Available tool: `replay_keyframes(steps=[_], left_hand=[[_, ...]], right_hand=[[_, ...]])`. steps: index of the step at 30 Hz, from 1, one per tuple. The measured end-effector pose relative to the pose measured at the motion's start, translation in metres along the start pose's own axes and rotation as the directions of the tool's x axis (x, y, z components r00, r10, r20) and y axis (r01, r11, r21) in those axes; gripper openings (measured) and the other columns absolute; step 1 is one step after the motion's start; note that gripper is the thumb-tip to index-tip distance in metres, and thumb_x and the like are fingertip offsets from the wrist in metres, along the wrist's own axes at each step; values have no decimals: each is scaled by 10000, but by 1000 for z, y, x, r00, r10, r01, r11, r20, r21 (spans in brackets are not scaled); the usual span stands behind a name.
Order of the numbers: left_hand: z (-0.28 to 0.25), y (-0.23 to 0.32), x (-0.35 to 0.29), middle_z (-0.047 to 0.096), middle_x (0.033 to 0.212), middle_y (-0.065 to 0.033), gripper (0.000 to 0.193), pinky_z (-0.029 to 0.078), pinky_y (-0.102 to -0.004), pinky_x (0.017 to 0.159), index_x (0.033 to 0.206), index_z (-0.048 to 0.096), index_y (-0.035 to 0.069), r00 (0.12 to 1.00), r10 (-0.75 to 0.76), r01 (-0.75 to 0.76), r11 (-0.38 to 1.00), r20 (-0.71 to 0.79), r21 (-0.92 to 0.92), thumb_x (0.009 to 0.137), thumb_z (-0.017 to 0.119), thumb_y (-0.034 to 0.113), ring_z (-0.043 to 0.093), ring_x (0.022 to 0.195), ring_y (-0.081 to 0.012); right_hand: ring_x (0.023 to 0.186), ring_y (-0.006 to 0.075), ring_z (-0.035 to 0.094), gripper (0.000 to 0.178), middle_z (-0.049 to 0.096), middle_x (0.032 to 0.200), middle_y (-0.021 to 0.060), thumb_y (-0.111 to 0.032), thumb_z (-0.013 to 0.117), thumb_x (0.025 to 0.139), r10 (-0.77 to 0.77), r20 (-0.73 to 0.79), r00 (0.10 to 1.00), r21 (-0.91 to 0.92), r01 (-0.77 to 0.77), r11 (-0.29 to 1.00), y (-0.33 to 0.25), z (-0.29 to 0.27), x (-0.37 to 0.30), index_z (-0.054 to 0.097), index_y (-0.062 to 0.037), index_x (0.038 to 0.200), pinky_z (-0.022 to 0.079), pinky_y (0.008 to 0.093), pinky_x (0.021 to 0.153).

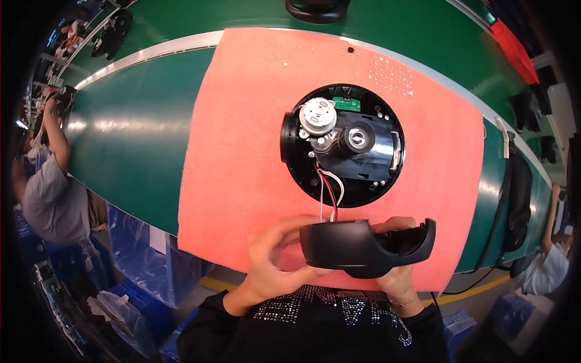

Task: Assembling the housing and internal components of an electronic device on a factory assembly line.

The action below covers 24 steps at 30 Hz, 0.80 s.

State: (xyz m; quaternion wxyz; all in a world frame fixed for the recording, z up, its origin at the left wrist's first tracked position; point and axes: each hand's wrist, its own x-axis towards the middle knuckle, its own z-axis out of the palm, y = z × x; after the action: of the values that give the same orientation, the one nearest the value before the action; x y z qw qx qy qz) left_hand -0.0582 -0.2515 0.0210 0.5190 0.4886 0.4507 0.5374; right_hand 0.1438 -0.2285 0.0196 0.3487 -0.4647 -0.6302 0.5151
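Note:
A curved black plastic cover with a cut-out rim is held up near my body, over the near edge of the pink mat. My left hand curls round its left end, with fingers above and thumb below. From behind and underneath, my right hand grips its right part; some of those fingers are hidden by the cover. Just beyond lies a round black housing with its inside facing up. In it sit a silver motor, a small green circuit board and a dark lens-like cylinder. Red and white wires run from the housing toward the cover and pass behind it.
A pink mat covers part of the green workbench. Small screws stand in rows at its far right, near a small black part. A black object sits beyond. Other people work at both sides; blue bins stand below left.

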Motion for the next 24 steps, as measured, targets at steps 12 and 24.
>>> replay_keyframes(steps=[12, 24], left_hand=[[12, -3, 1, 598, 995, -175, 409, 474, -340, 857, 1074, 475, -71, 989, -54, 25, 978, -137, -206, 732, 694, -20, 594, 943, -235], [6, 0, 7, 675, 883, -125, 380, 525, -271, 691, 969, 635, -21, 994, 111, -109, 977, 3, 184, 638, 771, 107, 674, 778, -207]], right_hand=[[1033, 283, 567, 524, 523, 1141, 267, 16, 696, 714, -90, -103, 991, 267, 114, 957, 19, 9, -3, 315, -32, 1070, 486, 376, 876], [749, 230, 521, 733, 614, 907, 104, -300, 834, 518, -444, 69, 893, -492, 418, 763, -49, -13, 21, 532, 11, 1109, 432, 311, 685]])
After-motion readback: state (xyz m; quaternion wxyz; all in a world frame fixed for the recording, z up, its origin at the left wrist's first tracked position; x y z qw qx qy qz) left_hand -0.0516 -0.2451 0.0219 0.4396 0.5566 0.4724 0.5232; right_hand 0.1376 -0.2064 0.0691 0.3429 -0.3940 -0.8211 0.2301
